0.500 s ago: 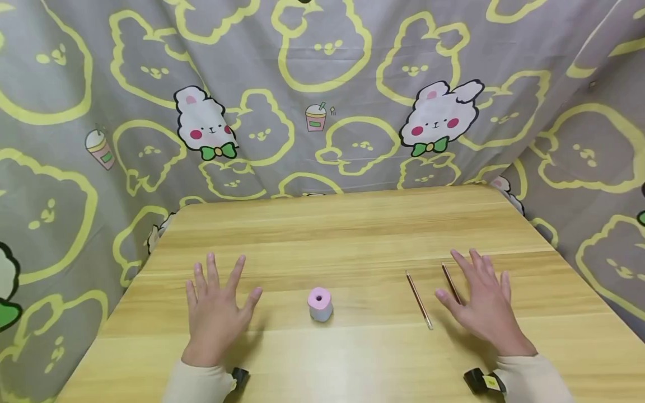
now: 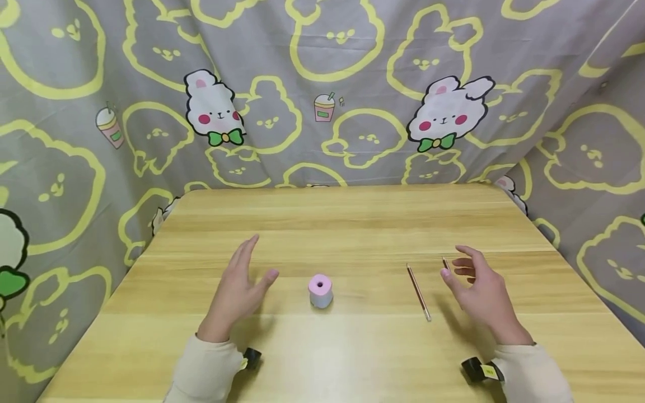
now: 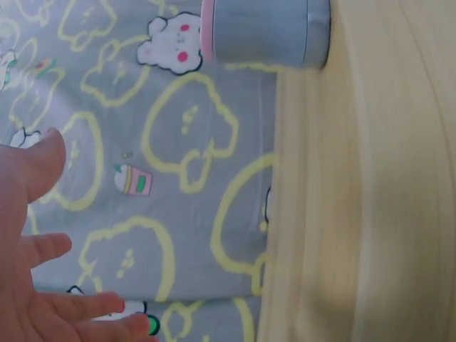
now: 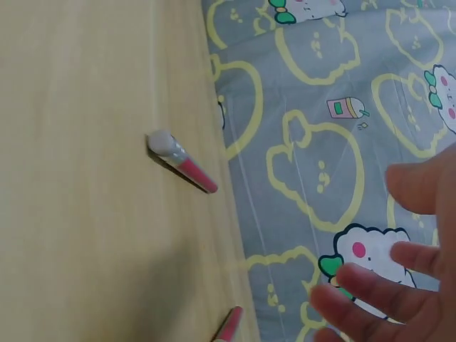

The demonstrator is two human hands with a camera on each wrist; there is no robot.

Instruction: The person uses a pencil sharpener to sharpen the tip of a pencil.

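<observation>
A small pencil sharpener (image 2: 321, 295), with a pink top, a round hole in it and a grey body, stands upright near the middle of the table. My left hand (image 2: 234, 299) hovers left of it, turned edgewise, thumb apart and nothing held. In the left wrist view the sharpener's grey body (image 3: 260, 32) shows at the top, away from the fingers (image 3: 78, 306). Two pencils lie on the right; the nearer pencil (image 2: 419, 294) has a white eraser end toward me. My right hand (image 2: 484, 291), fingers loosely bent and holding nothing, hides most of the other pencil (image 2: 445, 262).
The wooden table (image 2: 327, 224) reaches back to a grey curtain (image 2: 282, 101) with yellow outlined figures, which also hangs along both sides. A black wrist camera (image 2: 252, 358) is at the left sleeve, another black camera (image 2: 472, 370) at the right one.
Both hands have turned from palms down toward palms facing inward. The left hand has moved right, closer to the sharpener; the right fingers bend more. Sharpener and pencils stay in place.
</observation>
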